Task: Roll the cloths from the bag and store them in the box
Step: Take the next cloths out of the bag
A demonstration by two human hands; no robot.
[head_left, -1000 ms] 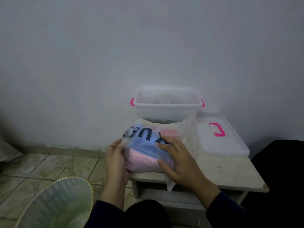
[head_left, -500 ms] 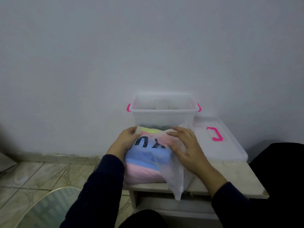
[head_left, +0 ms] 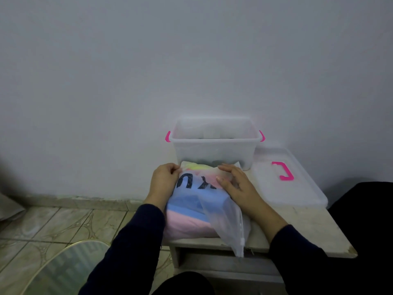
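Observation:
A translucent plastic bag (head_left: 221, 220) with black letters lies on the small white table (head_left: 308, 228). Folded cloths (head_left: 187, 207) in blue, pink and yellow show through it. My left hand (head_left: 162, 180) pinches the bag's far left edge. My right hand (head_left: 236, 184) lies on the bag's far right top, fingers spread and pressing the plastic. Just behind the bag stands the clear box (head_left: 214, 143) with pink handles, its top open; dim shapes sit inside.
The box's clear lid (head_left: 287, 179) with a pink handle lies flat to the right of the box. A wall stands right behind the table. A round basket (head_left: 63, 269) sits on the tiled floor at lower left. Something black fills the right edge.
The bag has been turned and laid flat on the table. Both hands slid from its near end to its far edge by the box.

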